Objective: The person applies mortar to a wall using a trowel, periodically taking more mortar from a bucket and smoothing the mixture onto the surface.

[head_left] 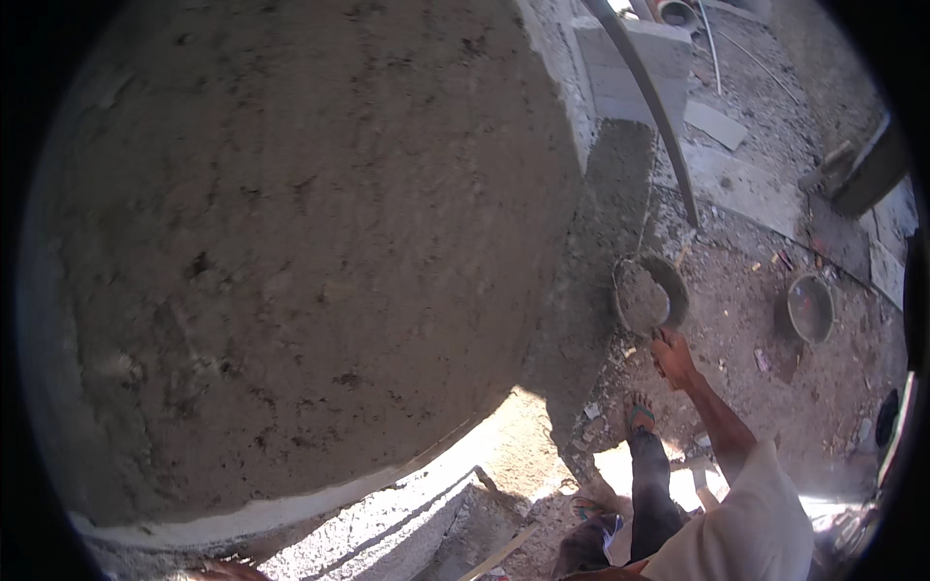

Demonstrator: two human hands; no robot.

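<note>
My right hand [675,360] is closed at the near rim of a dark bucket [677,281]. It grips a short handle that looks like a trowel's; the blade cannot be told apart from the grey-brown mortar [639,298] in the bucket. Filling the left and middle of the view is a broad, rough surface of wet-looking plaster [320,261], dark brown with small pits. At the bottom left edge, a sliver of what looks like my left hand [228,571] shows below the plastered surface. Its fingers are mostly cut off.
A second bucket [812,308] stands on the rubble-strewn ground to the right. A curved grey strip [649,92] reaches down toward the mortar bucket. Pale blocks [635,73] lie at the back. My sandalled foot [640,414] is close to the bucket, and sunlit masonry [387,537] runs along the bottom.
</note>
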